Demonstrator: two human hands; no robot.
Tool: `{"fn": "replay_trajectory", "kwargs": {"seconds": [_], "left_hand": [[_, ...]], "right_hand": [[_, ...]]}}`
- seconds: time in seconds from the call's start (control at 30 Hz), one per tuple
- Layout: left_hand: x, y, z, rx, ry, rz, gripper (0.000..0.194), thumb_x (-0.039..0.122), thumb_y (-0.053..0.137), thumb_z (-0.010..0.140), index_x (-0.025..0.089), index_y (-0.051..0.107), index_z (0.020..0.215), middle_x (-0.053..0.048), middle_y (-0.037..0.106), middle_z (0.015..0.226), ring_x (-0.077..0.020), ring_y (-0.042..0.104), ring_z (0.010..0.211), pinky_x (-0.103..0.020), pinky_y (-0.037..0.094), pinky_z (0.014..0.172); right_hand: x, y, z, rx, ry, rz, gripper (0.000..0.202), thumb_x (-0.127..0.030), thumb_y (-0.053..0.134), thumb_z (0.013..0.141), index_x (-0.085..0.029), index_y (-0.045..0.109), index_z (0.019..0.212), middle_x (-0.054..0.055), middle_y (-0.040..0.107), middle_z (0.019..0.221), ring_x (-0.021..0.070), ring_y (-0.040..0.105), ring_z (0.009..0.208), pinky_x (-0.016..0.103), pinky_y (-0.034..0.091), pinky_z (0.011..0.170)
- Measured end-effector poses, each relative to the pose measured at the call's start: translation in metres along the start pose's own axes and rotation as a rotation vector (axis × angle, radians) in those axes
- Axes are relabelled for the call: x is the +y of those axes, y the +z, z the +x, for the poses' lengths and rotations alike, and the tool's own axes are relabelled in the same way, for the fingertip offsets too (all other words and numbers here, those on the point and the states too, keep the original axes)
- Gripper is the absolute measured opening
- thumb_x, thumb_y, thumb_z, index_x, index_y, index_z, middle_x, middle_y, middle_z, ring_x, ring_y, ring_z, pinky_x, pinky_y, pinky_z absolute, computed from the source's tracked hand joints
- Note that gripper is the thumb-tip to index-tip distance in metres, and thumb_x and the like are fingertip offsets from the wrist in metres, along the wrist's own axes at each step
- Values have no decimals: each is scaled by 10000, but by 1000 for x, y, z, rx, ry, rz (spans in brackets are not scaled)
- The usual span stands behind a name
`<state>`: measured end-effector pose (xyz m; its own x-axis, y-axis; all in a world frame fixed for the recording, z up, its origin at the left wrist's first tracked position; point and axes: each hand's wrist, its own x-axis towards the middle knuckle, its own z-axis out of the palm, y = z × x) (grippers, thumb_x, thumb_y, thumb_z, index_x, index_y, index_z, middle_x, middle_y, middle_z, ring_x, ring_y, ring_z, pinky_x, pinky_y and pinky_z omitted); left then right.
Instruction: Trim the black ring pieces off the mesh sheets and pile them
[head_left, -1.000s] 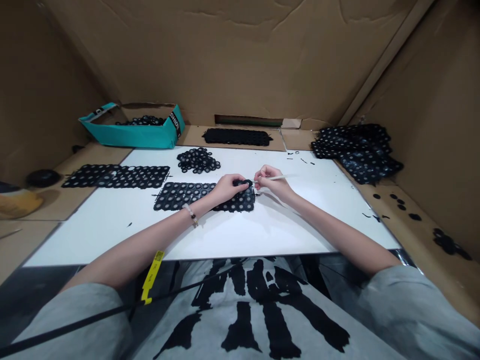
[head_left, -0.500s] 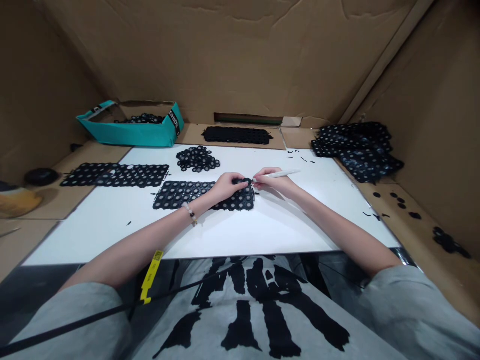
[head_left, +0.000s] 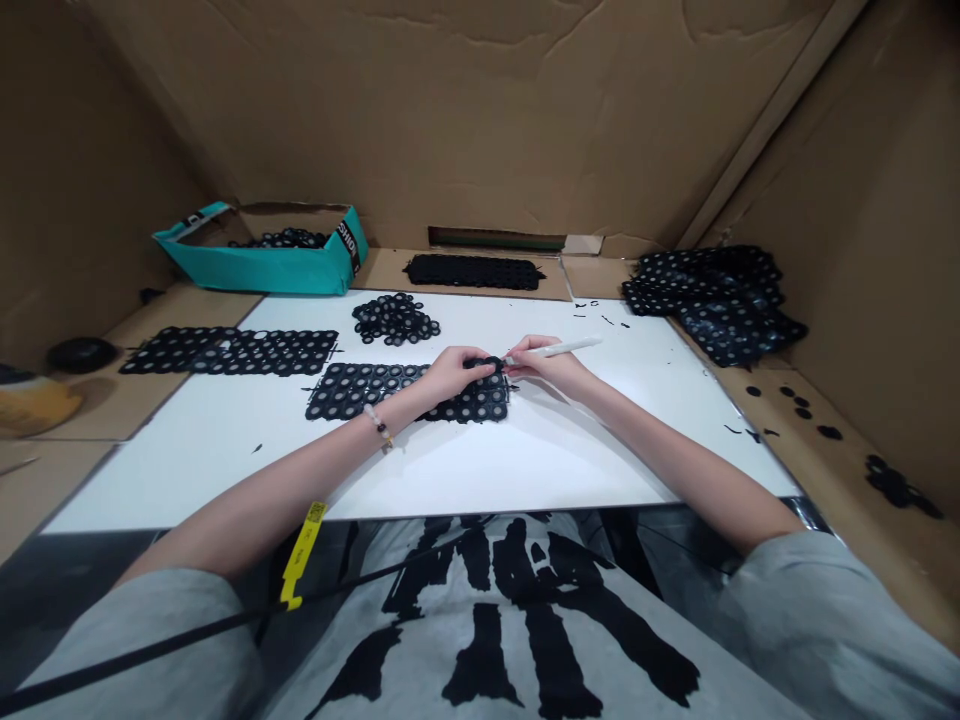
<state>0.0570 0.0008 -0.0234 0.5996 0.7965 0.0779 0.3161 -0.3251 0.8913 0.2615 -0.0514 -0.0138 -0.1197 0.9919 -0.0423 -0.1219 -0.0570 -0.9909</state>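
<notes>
A black sheet of ring-shaped pieces (head_left: 360,385) lies on the white tabletop. Over its right end is my left hand (head_left: 452,374), thumb and fingers closed on a small black ring (head_left: 494,364) at the sheet's far right corner. My right hand (head_left: 553,366) grips a slim white pen-like tool (head_left: 562,347), whose tip points left at that ring; whether tip and ring touch I cannot tell. Behind the sheet, a heap of loose black rings (head_left: 395,318) sits on the table.
Further sheets (head_left: 285,350) lie at left, and a stack of sheets (head_left: 472,270) stands at the back. A turquoise box (head_left: 262,265) holds more rings. Crumpled dotted sheets (head_left: 712,295) are piled at right, with scraps (head_left: 892,483) nearby. Cardboard walls (head_left: 487,120) surround the table.
Almost nothing differs. Both hands keep their places at the sheet's corner; the pen-like tool shows at most a very slight shift.
</notes>
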Motion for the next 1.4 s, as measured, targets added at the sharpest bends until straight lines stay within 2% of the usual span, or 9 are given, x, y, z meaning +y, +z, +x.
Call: {"fn": "replay_trajectory", "kwargs": {"seconds": [0.17, 0.27, 0.47, 0.57, 0.67, 0.77, 0.87, 1.03, 1.4], "left_hand": [[0, 0, -1, 5, -21, -47, 327, 442, 686, 752, 145, 732, 879, -65, 758, 931, -233, 639, 900, -337, 454, 856], [0, -2, -2, -17, -54, -82, 350, 465, 688, 748, 140, 732, 873, -59, 753, 899, -228, 628, 873, -335, 447, 837], [11, -12, -6, -146, -91, -124, 339, 479, 674, 766, 155, 723, 851, -54, 736, 864, -221, 627, 830, -334, 449, 799], [18, -15, -9, -175, -64, -86, 361, 506, 662, 778, 167, 713, 890, -57, 736, 921, -233, 636, 877, -337, 458, 826], [19, -15, -7, -89, -9, 102, 412, 507, 744, 681, 173, 695, 917, -49, 730, 958, -257, 638, 937, -334, 452, 852], [16, -13, -4, -79, -44, 246, 433, 532, 767, 635, 163, 697, 850, -38, 725, 853, -253, 636, 837, -311, 443, 738], [14, -12, -3, -131, -64, 212, 397, 545, 717, 684, 155, 700, 758, -21, 707, 744, -213, 605, 713, -289, 412, 651], [15, -15, -4, -107, -49, 152, 362, 520, 740, 682, 163, 709, 726, 4, 698, 712, -189, 585, 690, -275, 402, 650], [5, -15, -2, -151, -96, 90, 381, 528, 730, 709, 155, 722, 782, -3, 685, 705, -192, 585, 682, -281, 392, 641]], "right_hand": [[2, 4, -3, 25, -61, -99, 165, -308, 738, 735, -170, 647, 744, 40, 734, 761, 163, 710, 734, 292, 585, 737], [5, 10, -6, 87, -154, -277, 124, -303, 655, 787, -180, 642, 774, 27, 723, 754, 167, 695, 726, 276, 545, 673], [9, 17, -5, 120, -299, -550, 128, -292, 570, 832, -190, 633, 786, 21, 727, 756, 171, 683, 731, 279, 504, 672], [10, 16, -3, 120, -303, -525, 135, -312, 580, 831, -193, 633, 799, 25, 728, 768, 179, 691, 738, 287, 512, 672], [7, 14, -4, 119, -256, -386, 153, -341, 624, 812, -189, 630, 792, 33, 727, 772, 189, 707, 759, 300, 540, 697], [1, 12, -6, 71, -164, -205, 190, -367, 678, 772, -182, 635, 778, 36, 723, 775, 191, 716, 761, 318, 571, 733], [-1, 11, -5, 16, -89, -163, 193, -353, 716, 730, -174, 644, 733, 35, 718, 767, 172, 704, 732, 299, 581, 718], [1, 10, -4, 9, -29, -161, 148, -282, 728, 701, -166, 636, 692, 26, 705, 700, 137, 676, 628, 246, 566, 616], [-6, 12, -7, 1, 30, -71, 172, -255, 764, 687, -162, 621, 664, 44, 745, 793, 142, 712, 694, 281, 614, 722]]}}
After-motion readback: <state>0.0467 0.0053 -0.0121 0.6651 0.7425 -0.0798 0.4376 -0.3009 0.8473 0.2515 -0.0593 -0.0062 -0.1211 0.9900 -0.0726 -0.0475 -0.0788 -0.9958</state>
